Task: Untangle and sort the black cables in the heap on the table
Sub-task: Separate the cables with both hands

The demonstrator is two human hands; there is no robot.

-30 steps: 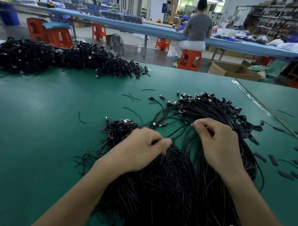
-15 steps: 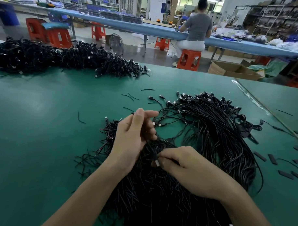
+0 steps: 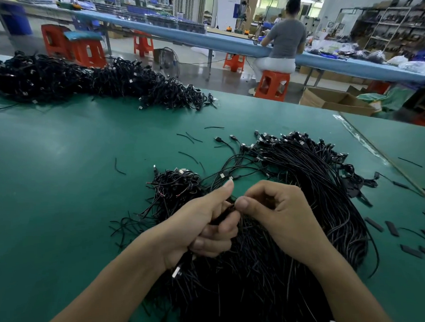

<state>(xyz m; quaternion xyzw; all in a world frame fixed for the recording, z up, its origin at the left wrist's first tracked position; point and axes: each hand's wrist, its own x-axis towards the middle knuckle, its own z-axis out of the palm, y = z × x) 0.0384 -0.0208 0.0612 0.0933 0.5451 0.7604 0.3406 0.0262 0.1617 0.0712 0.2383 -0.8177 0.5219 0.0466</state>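
A big heap of black cables [image 3: 311, 181] with small plugs lies on the green table [image 3: 62, 180] in front of me. A smaller tangled clump [image 3: 176, 183] sits at its left edge. My left hand [image 3: 204, 228] is closed around a bundle of black cables, thumb raised, with a silver plug end sticking out below the wrist. My right hand [image 3: 278, 214] pinches a cable end right beside the left thumb. Both hands hover over the middle of the heap and hide the cables beneath them.
A long second pile of black cables [image 3: 88, 78] runs along the far left of the table. Short cut cable bits [image 3: 189, 137] and flat black pieces [image 3: 392, 228] lie scattered. A person [image 3: 284, 40] sits on an orange stool at a blue bench behind.
My left hand came down from the clump and closed on a bundle. My right hand rose from low in the heap and now meets the left thumb.
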